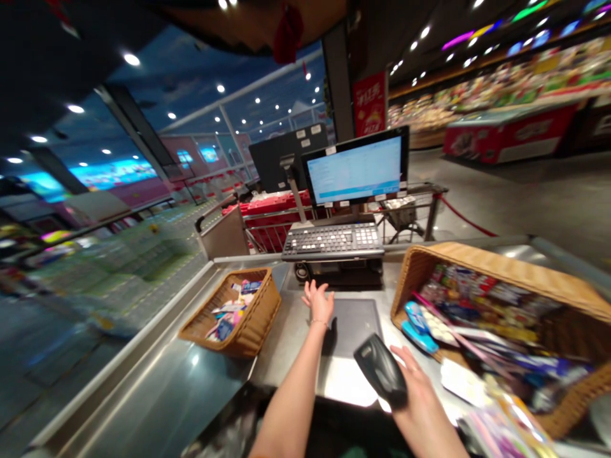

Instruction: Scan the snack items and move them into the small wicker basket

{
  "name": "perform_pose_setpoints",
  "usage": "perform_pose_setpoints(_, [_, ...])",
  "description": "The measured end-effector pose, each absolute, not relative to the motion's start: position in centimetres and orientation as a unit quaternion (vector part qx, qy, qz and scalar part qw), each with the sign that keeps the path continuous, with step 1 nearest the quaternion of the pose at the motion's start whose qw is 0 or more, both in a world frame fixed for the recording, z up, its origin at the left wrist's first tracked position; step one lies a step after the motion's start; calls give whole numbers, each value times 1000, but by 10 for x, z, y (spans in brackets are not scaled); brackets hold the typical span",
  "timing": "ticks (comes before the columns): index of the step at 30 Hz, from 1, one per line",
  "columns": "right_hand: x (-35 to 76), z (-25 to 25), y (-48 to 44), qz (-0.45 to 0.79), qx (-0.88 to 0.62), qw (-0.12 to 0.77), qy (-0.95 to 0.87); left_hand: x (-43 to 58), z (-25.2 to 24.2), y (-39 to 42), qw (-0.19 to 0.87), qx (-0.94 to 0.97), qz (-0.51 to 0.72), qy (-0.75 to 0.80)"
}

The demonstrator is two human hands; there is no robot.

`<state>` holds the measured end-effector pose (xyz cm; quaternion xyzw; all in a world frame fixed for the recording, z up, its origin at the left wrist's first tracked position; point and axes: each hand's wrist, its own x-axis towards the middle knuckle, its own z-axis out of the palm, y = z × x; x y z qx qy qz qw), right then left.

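Observation:
My left hand [319, 304] reaches forward over the metal counter, fingers spread, with nothing in it. It hovers beside a flat grey panel [360, 321] set in the counter, a little below the keyboard [331, 240]. Nearer to me, my right hand [420, 394] is wrapped around a black handheld barcode scanner [380, 369], which points forward and left. Part of that grip is hidden behind the scanner. A monitor [356, 170] with a lit screen stands behind the keyboard.
Left of the panel sits a wicker basket [260, 321] of small packaged items. A larger wicker basket [506, 270] on the right is heaped with packets, with loose packages [506, 420] by its front. Shopping carts [267, 222] stand behind the counter.

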<state>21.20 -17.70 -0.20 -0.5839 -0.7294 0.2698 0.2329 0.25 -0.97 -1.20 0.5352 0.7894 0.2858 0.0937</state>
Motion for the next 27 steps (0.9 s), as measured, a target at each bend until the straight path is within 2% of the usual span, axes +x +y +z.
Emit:
perform_pose_setpoints(5, [219,-14,-180,270,-579,252,-727,12,-21,-14,104,543,284,783])
perform_pose_setpoints(27, [222,6,-192,272,-625,261,-684,65,-36,-37,168,592,256,746])
